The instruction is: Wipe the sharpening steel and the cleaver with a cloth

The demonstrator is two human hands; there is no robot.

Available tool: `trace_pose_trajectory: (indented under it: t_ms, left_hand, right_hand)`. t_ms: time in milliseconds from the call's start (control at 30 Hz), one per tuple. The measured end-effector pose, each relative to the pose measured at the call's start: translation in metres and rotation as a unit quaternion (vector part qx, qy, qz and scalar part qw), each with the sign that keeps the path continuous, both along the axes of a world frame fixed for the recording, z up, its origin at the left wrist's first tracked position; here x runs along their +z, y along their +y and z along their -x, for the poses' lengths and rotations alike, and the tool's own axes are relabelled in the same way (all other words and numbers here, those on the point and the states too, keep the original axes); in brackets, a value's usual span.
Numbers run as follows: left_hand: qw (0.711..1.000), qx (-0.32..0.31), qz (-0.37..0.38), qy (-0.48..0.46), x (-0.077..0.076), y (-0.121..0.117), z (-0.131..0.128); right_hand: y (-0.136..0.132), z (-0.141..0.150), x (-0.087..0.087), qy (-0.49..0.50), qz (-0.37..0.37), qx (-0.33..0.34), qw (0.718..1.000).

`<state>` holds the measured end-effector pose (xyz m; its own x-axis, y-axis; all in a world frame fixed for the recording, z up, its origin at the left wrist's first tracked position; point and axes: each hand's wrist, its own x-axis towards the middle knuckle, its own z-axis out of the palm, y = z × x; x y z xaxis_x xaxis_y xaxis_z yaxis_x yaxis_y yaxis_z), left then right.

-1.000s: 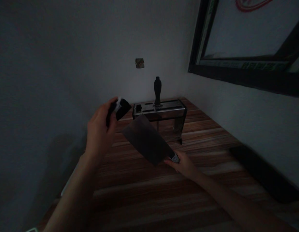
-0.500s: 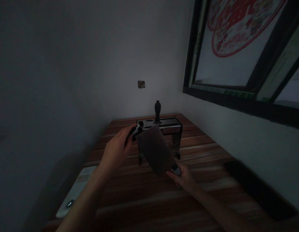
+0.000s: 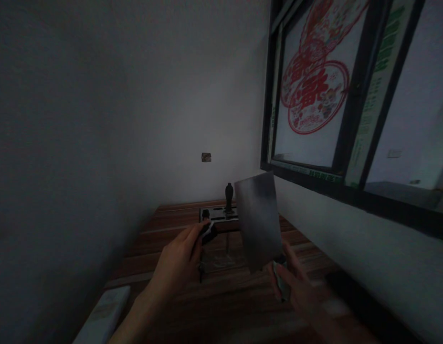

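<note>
My right hand grips the handle of a broad cleaver, whose flat blade stands nearly upright in front of me. My left hand is closed on a small black object with a white part, held just in front of a metal knife block. One black knife handle sticks up from a slot in the block. The block stands on a wooden counter against the back wall.
A dark-framed window with a red paper cutout fills the right wall. A small plate is fixed on the back wall. A pale slab lies at the counter's left edge, a dark long object along the right wall.
The cleaver has swung from lying tilted and low to standing upright and higher. My left hand came down toward the knife block with the black object. The view tipped up toward the window.
</note>
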<state>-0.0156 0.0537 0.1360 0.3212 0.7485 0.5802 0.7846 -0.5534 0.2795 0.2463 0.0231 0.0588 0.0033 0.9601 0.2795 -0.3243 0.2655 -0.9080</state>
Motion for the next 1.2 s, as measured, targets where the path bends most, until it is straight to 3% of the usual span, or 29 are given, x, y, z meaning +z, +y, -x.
trace_pose_trajectory:
  t_ms: [200,533,733,933,1000,1200]
  left_hand:
    - [0.999,-0.035,0.012,-0.003,-0.002,-0.007,-0.009]
    - [0.996,-0.062,0.055,0.041,-0.012,-0.014,-0.027]
    - [0.992,-0.084,0.076,0.064,-0.02,-0.016,-0.037]
    - [0.985,-0.119,0.097,0.076,-0.029,-0.02,-0.046]
    - [0.981,-0.134,0.111,0.087,-0.032,-0.023,-0.05]
    - [0.968,-0.156,0.142,0.138,-0.033,-0.034,-0.062]
  right_hand:
    - [-0.016,-0.02,0.071,0.008,-0.046,-0.034,0.998]
    - [-0.019,-0.061,0.152,0.0,-0.054,-0.088,0.995]
    - [0.014,-0.07,0.214,-0.123,-0.068,-0.145,0.979]
    - [0.067,-0.073,0.247,-0.126,-0.042,-0.072,0.989]
    - [0.081,-0.069,0.254,-0.209,-0.004,-0.086,0.974]
    - [0.109,-0.053,0.281,-0.444,0.063,-0.07,0.891]
